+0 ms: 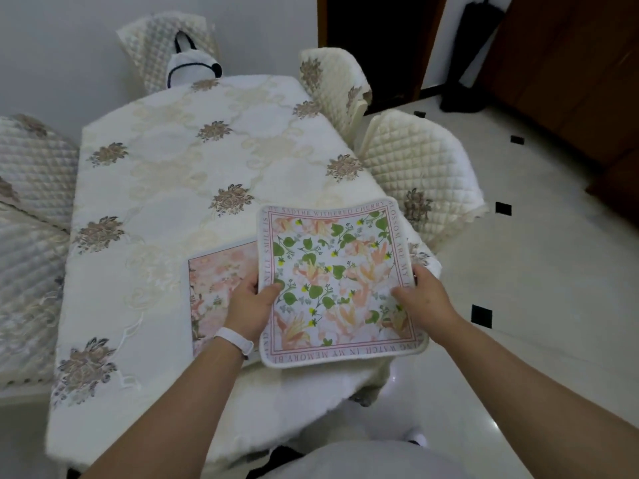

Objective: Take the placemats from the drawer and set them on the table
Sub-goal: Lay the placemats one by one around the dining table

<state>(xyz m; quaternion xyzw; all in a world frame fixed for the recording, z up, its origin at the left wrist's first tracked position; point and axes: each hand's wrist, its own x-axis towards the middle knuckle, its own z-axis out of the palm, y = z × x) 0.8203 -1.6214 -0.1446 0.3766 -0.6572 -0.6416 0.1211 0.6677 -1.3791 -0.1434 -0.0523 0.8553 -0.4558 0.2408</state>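
At lower centre, a floral placemat (pixel 340 283) is gripped by left hand (pixel 249 305) and right hand (pixel 423 299); lowering flat onto the table (pixel 173 188) is judged next.

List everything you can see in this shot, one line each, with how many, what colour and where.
square white fabric placemat with green leaves and pink lettered border: one, held over the table's near right corner
pale pink floral square placemat: one, flat on the table, partly under the held one
table under cream embroidered tablecloth: one, brown flower motifs, centre
quilted cream chair covers: five, around the table
white bag with dark trim: one, at the far chair
glossy white floor tiles with black insets: many, right side
white wristband: one, left wrist
left grip: one, bare, holds the leafy placemat's left edge
right grip: one, bare, holds its right edge
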